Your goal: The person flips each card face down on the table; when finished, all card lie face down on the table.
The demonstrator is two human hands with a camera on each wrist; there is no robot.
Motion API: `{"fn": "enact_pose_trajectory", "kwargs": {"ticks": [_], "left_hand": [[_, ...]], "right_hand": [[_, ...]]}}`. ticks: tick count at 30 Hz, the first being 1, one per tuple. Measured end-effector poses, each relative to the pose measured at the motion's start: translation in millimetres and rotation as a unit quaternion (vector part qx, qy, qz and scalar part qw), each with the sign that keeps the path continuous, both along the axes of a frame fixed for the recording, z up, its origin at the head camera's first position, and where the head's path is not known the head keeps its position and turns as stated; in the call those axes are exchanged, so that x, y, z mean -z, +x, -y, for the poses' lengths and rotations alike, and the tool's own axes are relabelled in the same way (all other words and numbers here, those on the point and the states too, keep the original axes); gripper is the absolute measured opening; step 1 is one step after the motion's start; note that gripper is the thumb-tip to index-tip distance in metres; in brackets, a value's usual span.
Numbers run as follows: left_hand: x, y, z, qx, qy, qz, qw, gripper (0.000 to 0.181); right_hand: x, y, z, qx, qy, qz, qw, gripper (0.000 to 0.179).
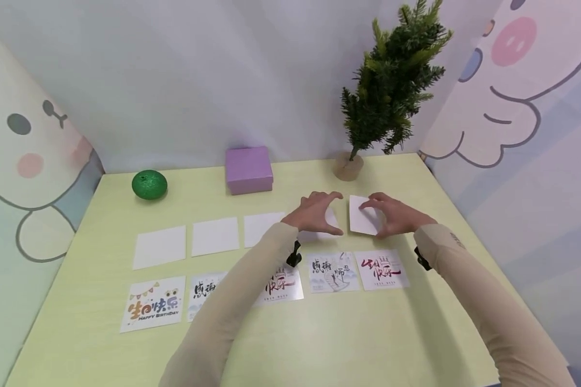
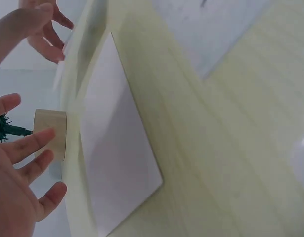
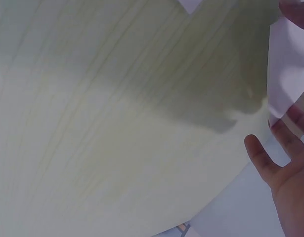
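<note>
My right hand [image 1: 392,215] pinches a white card [image 1: 365,217] by its edges, between thumb and fingers; the card is tilted, blank side showing. In the right wrist view, this card [image 3: 287,69] stands out from the tabletop between thumb and fingertips. Just to the left, my left hand [image 1: 314,212] is spread, thumb and fingers apart, over another blank white card [image 1: 331,217] that it partly covers. From the left wrist, that card [image 2: 117,143] lies on the table, the left fingers [image 2: 30,145] beside it and not gripping.
More blank cards [image 1: 215,236] lie in the same row. A nearer row has printed greeting cards [image 1: 381,270], partly hidden by my left sleeve. Behind stand a purple box [image 1: 249,169], a green glittery ball [image 1: 149,185] and a small artificial tree [image 1: 387,80] in a wooden base [image 1: 347,166].
</note>
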State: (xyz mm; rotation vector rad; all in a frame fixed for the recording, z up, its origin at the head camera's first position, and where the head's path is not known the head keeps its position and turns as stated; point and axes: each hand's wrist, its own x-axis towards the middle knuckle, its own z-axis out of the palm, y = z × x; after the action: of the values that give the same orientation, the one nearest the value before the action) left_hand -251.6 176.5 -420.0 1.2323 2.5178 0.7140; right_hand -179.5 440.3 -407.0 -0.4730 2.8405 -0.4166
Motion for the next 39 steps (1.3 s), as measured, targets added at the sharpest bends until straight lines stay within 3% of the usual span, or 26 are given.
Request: {"fn": "enact_pose_trajectory", "kwargs": {"ticks": [5, 12, 17, 22, 27, 32, 39], "left_hand": [[2.3, -3.5, 6.6, 0.004, -0.016, -0.021, 0.9996, 0.09], [-8.0, -8.6, 28.6, 0.015, -0.052, -0.024, 0.9983, 0.081], [-16.3, -13.6, 69.2, 0.013, -0.055, -0.009, 0.9983, 0.082], [-23.7, -12.8, 131.5, -0.007, -0.052, -0.024, 0.9984, 0.087], [-31.7, 10.9, 209.4, -0.058, -0.047, -0.032, 0.9967, 0.092], [-35.3, 53.1, 279.0, -0.11, -0.055, -0.013, 0.9923, 0.095], [-23.2, 100.3, 332.1, -0.15, -0.083, 0.01, 0.9852, 0.107]], "right_hand": [[2.4, -4.8, 4, -0.002, 0.043, 0.036, 0.9984, 0.076], [3.9, -10.0, 10, 0.005, -0.004, 0.026, 0.9996, 0.084], [-0.6, -13.6, 33, 0.016, -0.053, -0.001, 0.9985, 0.1], [-9.5, -13.6, 79, 0.017, -0.051, -0.022, 0.9983, 0.109], [-16.1, -13.0, 141, -0.028, -0.05, -0.047, 0.9973, 0.111], [-18.2, -6.6, 206, -0.083, -0.041, -0.056, 0.9942, 0.108], [-24.8, 14.2, 282, -0.158, 0.001, -0.033, 0.9869, 0.106]]}}
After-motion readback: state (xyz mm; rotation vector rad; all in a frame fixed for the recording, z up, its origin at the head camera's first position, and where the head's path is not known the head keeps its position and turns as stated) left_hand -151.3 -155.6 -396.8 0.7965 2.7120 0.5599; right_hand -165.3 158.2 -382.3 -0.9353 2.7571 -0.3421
